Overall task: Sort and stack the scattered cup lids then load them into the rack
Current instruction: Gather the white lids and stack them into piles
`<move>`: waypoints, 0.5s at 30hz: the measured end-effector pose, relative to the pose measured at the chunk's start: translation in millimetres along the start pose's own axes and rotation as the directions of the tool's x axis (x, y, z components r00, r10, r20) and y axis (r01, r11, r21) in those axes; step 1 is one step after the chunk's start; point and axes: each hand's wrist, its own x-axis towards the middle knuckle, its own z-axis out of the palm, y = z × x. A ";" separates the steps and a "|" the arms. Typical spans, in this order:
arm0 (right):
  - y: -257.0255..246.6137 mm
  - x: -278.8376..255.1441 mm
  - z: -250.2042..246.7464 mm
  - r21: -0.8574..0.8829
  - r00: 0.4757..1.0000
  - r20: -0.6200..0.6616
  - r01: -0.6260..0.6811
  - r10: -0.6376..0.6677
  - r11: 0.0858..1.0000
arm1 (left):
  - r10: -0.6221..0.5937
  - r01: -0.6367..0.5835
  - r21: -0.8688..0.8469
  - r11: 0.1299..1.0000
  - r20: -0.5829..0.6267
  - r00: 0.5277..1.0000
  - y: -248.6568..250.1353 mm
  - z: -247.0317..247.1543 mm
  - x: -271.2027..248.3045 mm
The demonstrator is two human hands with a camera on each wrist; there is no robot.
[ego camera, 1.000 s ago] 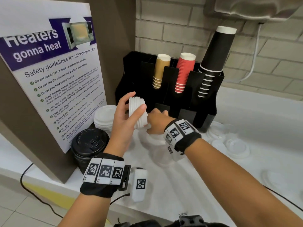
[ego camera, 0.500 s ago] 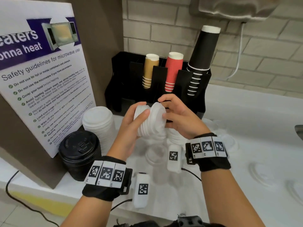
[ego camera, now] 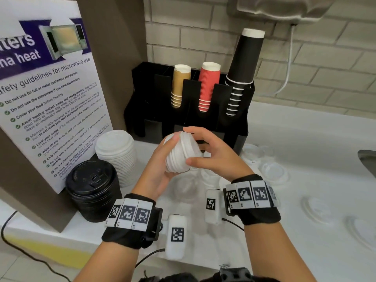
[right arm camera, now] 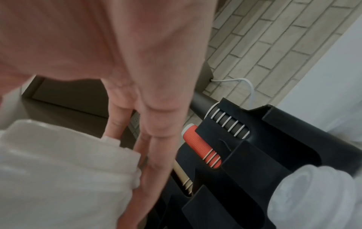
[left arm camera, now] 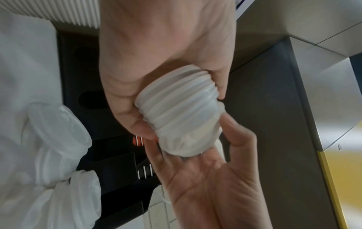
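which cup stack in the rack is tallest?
The black cup stack at the rack's right end; it rises well above the red and tan stacks.

I am looking at a shared office pantry or break-room counter: a printed white-and-purple microwave safety poster [ego camera: 46,98] stands on the left, a black plastic cup rack [ego camera: 189,119] holds tan, red and black paper cups against a pale brick-tiled wall [ego camera: 305,64], and stacks of white [ego camera: 117,155] and black [ego camera: 92,188] disposable lids sit on the white countertop [ego camera: 305,143]
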 end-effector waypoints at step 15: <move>2.9 -2.1 2.5 0.003 0.994 -0.070 0.088 -0.088 0.996 | -0.019 0.015 -0.096 0.995 -0.046 0.999 -7.2 9.6 2.3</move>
